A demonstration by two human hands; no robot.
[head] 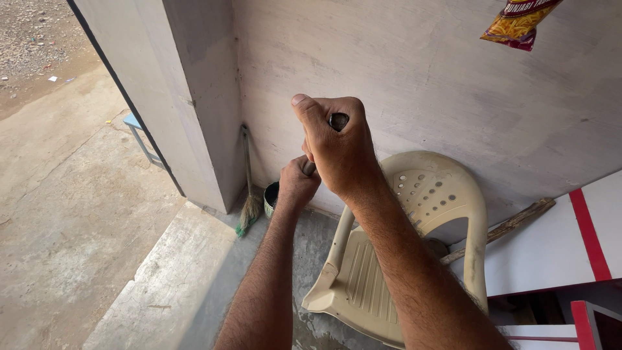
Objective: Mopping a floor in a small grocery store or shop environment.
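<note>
While both fists are closed around the dark handle (338,121), its long axis runs steeply downward, right hand (340,152) uppermost, left hand (297,183) directly below it.

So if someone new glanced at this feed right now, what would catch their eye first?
First, the two hands stacked on a dark handle at centre frame: the right hand in a closed grip at its top end, the left hand clenched just below. Next, the cream plastic chair under the right forearm against the wall, then the small broom leaning in the corner.
</note>
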